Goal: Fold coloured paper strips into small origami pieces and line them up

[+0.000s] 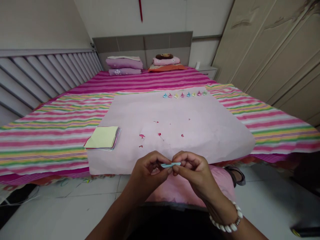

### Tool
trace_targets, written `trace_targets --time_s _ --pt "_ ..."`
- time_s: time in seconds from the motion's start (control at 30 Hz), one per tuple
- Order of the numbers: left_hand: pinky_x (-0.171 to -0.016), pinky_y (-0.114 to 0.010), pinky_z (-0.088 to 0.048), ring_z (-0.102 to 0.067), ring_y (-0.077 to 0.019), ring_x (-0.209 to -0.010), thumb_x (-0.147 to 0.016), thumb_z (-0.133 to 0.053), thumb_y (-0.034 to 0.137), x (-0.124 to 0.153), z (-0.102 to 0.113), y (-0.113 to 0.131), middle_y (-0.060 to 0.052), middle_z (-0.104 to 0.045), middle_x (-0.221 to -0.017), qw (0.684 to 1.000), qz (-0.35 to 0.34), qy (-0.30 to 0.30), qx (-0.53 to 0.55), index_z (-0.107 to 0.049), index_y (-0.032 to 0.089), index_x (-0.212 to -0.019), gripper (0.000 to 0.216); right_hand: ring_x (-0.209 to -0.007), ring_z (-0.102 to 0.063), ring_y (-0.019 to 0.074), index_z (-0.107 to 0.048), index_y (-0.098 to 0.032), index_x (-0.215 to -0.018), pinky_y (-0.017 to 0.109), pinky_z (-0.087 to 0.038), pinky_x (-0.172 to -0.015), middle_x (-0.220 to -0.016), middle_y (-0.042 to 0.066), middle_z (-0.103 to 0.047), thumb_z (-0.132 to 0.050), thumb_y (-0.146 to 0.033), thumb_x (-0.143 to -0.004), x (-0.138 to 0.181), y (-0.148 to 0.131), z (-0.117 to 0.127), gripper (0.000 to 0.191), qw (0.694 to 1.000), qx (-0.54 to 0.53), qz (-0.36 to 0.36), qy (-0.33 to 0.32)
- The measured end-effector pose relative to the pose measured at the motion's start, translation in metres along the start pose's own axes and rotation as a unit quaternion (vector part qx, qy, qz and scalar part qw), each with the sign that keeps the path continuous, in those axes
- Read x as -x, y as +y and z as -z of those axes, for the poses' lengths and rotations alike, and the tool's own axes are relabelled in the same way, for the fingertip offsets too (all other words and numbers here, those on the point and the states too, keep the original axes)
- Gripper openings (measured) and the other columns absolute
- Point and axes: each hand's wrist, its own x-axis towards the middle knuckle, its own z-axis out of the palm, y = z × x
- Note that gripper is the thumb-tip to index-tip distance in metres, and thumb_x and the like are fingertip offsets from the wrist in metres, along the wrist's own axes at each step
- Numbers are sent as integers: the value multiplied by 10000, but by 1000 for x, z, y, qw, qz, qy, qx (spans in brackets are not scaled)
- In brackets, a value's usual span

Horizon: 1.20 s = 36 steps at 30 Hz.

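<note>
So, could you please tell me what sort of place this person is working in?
Probably a home bedroom: a bed with a striped sheet, stacked pillows against its headboard, and a wardrobe alongside. The left hand and right hand pinch a light-blue paper piece.

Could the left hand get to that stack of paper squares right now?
Probably yes. The stack of paper squares lies uncovered left of the left hand, nothing between them, though its fingers and the right hand pinch the blue folded paper.
</note>
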Motion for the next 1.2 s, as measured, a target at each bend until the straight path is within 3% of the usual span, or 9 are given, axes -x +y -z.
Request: trace_targets --time_s 0.2,0.37,0.53,0.87,1.2 --pt "-699 -251 -511 -639 -143 -761 -718 -738 214 0 0 -1 -14 -695 -791 999 36 1 29 -660 180 -853 159 -610 -588 117 -684 -194 -726 227 -483 -556 -730 10 -645 -756 -175 -698 -1 -4 -3 79 997 48 53 24" --pt "-676 -230 -479 -613 -132 -748 -776 -692 231 0 4 2 -20 -680 -786 999 10 0 -34 -710 178 -817 69 -632 -570 135 -675 -200 -717 251 -457 -557 -733 20 -628 -726 -158 -711 0 -8 -6 67 990 99 99 32" --pt "-720 -257 -482 -620 -158 -796 -768 -700 225 -1 8 2 -42 -686 -821 1000 4 -9 -17 -723 171 -822 79 -665 -577 152 -674 -198 -729 269 -453 -568 -751 35 -630 -700 -159 -739 0 -7 -7 49 982 132 131 25" --pt "-622 -227 -479 -596 -133 -683 -746 -708 226 -6 11 4 -16 -662 -724 1000 1 -3 -15 -729 178 -795 71 -629 -551 120 -679 -212 -789 236 -472 -572 -707 -3 -620 -780 -230 -682 -2 -6 -8 148 998 32 55 15" --pt "-625 -252 -448 -581 -148 -692 -797 -649 240 -6 7 2 -32 -650 -738 991 -40 1 -126 -707 176 -769 92 -611 -605 116 -698 -191 -754 229 -486 -583 -687 -5 -657 -772 -218 -708 -5 -4 -6 92 999 31 36 21"
